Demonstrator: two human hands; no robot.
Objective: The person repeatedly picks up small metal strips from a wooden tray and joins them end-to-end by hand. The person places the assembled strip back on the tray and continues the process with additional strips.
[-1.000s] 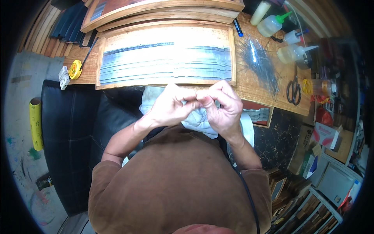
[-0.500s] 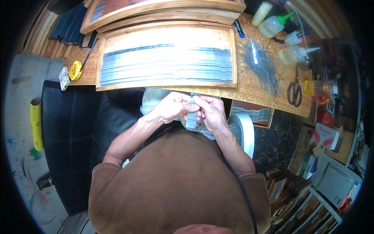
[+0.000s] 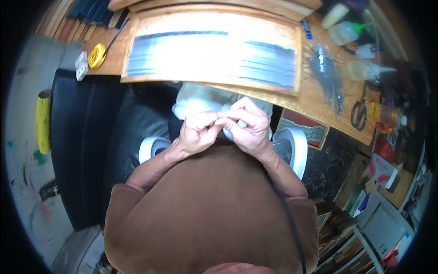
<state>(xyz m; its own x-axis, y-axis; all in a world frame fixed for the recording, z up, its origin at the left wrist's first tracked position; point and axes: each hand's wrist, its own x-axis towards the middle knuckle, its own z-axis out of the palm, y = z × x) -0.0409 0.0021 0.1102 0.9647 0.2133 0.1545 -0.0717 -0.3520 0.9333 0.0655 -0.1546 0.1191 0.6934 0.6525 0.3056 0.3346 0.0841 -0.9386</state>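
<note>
- Long wooden workbench (image 3: 319,98), running across the top of the view, its edge just above the hands.
- Shallow wooden tray (image 3: 214,55) of grey-streaked strips, lying on the bench.
- Black padded seat (image 3: 86,137), left of the person, on a paint-spattered floor (image 3: 23,182).
- White plastic tubs (image 3: 296,146), on both sides of the lap.
- Black-handled scissors (image 3: 359,112), on the bench's right end.
- Left hand (image 3: 196,132) and right hand (image 3: 248,128), fingertips pinched together on a small pale piece (image 3: 226,132) held against the chest; its kind cannot be told.
</note>
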